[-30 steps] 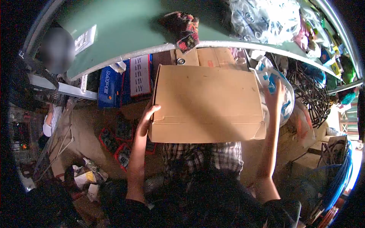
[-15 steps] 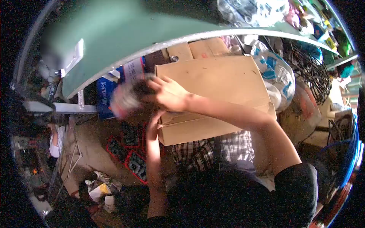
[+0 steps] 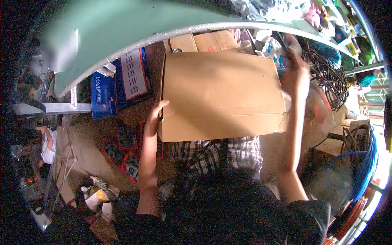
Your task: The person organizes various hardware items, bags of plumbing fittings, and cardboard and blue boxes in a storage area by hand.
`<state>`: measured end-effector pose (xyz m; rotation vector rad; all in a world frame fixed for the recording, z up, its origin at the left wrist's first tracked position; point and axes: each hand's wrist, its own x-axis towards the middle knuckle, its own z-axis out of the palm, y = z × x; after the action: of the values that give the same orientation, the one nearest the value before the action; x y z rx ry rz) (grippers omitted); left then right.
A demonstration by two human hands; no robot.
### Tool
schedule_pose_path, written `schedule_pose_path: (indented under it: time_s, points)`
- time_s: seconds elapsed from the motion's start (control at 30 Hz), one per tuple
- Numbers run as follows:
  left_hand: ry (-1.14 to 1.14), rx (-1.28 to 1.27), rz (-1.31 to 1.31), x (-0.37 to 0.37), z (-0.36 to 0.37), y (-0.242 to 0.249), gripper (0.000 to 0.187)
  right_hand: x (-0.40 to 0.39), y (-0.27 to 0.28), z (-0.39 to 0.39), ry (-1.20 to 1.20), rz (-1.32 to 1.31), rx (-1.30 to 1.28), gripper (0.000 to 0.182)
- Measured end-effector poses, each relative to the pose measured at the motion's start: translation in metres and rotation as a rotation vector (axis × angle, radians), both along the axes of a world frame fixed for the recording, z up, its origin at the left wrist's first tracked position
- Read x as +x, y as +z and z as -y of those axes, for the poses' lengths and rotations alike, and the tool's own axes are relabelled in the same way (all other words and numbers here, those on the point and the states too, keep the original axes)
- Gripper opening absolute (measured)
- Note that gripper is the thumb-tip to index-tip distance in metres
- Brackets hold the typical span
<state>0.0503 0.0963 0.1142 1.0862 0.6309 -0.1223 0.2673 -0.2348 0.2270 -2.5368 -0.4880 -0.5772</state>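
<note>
A closed brown cardboard box (image 3: pixel 220 90) sits in front of me above my lap. My left hand (image 3: pixel 157 112) grips its left side near the front corner, thumb against the edge and the other fingers mostly hidden. Past the box's right edge is my right hand (image 3: pixel 298 69), raised and smeared by motion. Its fingers look closed around a blurred greyish thing, which I cannot make out against the clutter behind.
A green table (image 3: pixel 134 32) with a pale rim curves across the back. Blue MPE boxes (image 3: pixel 104 96) stand beneath it at left. Black items in red-edged packs (image 3: pixel 132 165) lie on the floor. Black cables (image 3: pixel 332 81) and a blue coil (image 3: pixel 363 171) are at right.
My right hand has swung from the box's left edge, where it held a blurred dark object, to beyond the right edge. My left hand now shows at the box's left side.
</note>
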Motion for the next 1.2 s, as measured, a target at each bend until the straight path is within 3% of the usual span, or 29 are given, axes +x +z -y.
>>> schedule_pose_path:
  time_s: [0.07,0.1,0.17,0.27,0.3,0.33,0.37,0.4,0.5,0.53,0.57,0.6,0.63,0.67,0.73,0.83,0.87,0.9,0.97,1.0,1.07,1.1,1.13,1.17,1.2]
  points:
    - [0.080,0.018,0.013,-0.003,0.000,-0.011,0.041,-0.060,-0.025,-0.090,0.214,-0.137,0.094,0.031]
    - [0.076,0.072,-0.063,-0.002,0.008,0.008,0.037,-0.089,-0.038,-0.135,0.313,-0.218,0.143,0.030]
    - [0.078,0.089,-0.060,-0.003,0.013,0.008,0.036,-0.156,-0.072,-0.203,0.574,-0.489,0.012,0.025]
    - [0.095,0.089,-0.038,-0.004,0.011,0.002,0.035,-0.145,-0.059,-0.175,0.667,-0.546,-0.293,0.031]
    - [0.116,0.081,-0.034,-0.008,0.008,-0.002,0.035,-0.124,-0.066,-0.155,0.280,-0.630,-0.137,0.029]
    - [0.143,0.069,-0.036,-0.015,0.006,-0.007,0.034,-0.088,-0.068,-0.116,0.118,-0.739,-0.162,0.028]
    - [0.067,-0.036,-0.018,-0.022,-0.021,-0.053,0.037,-0.055,-0.077,-0.071,-0.026,-0.680,-0.203,0.030]
    - [0.134,-0.069,-0.033,-0.013,-0.008,-0.030,0.036,-0.024,-0.088,-0.017,-0.172,-0.616,-0.301,0.033]
    - [0.072,-0.082,0.050,-0.006,-0.018,-0.043,0.036,0.026,-0.077,0.144,-0.678,-0.705,-0.575,0.042]
    - [0.056,-0.092,0.057,-0.005,-0.022,-0.052,0.036,0.018,-0.061,0.176,-0.615,-0.547,-0.492,0.045]
    - [0.044,-0.100,0.059,-0.007,-0.026,-0.058,0.037,0.003,-0.048,0.187,-0.509,-0.335,0.021,0.048]
    - [0.076,-0.084,0.050,-0.008,-0.024,-0.054,0.038,0.002,-0.036,0.196,-0.809,-0.436,-0.284,0.050]
    - [0.104,-0.064,0.039,-0.007,-0.015,-0.044,0.038,-0.006,-0.016,0.186,-0.742,-0.526,-0.180,0.048]
    - [0.131,-0.041,0.029,-0.004,-0.007,-0.032,0.039,0.011,-0.067,0.248,-0.754,-0.207,-0.349,0.038]
    - [0.099,-0.126,0.001,0.000,-0.003,-0.026,0.040,-0.015,-0.042,0.151,-0.429,-0.022,-0.242,0.031]
    - [0.107,0.026,-0.008,-0.002,-0.008,-0.047,0.042,-0.067,-0.021,0.006,0.181,-0.171,-0.300,0.041]
    - [0.110,-0.057,0.113,-0.003,0.002,-0.029,0.039,-0.084,-0.048,-0.021,0.434,-0.357,-0.052,0.053]
    - [0.046,0.119,0.240,-0.013,0.002,-0.041,0.041,-0.099,-0.039,-0.055,0.680,-0.385,-0.175,0.051]
    - [0.003,-0.148,0.253,-0.010,0.007,-0.036,0.047,-0.111,-0.043,-0.111,1.064,-0.395,-0.259,0.044]
    - [0.024,-0.589,0.134,0.001,0.012,-0.003,0.052,-0.097,-0.060,-0.131,1.193,-0.354,-0.250,0.041]
    - [-0.115,-0.303,0.288,-0.013,0.003,-0.027,0.065,-0.063,-0.078,-0.165,0.956,-0.219,-0.609,0.037]
    - [-0.163,-0.156,0.359,-0.020,-0.002,-0.040,0.071,-0.046,-0.085,-0.184,0.825,-0.243,-0.500,0.034]
    - [-0.132,-0.124,0.094,-0.025,0.005,-0.024,0.076,-0.028,-0.092,-0.202,0.692,-0.264,-0.390,0.032]
    - [-0.172,-0.115,0.144,-0.025,0.010,-0.020,0.087,-0.009,-0.106,-0.215,0.581,-0.206,-0.392,0.030]
    - [-0.126,0.096,0.082,-0.032,0.014,-0.027,0.095,0.006,-0.117,-0.222,0.467,-0.149,-0.393,0.029]
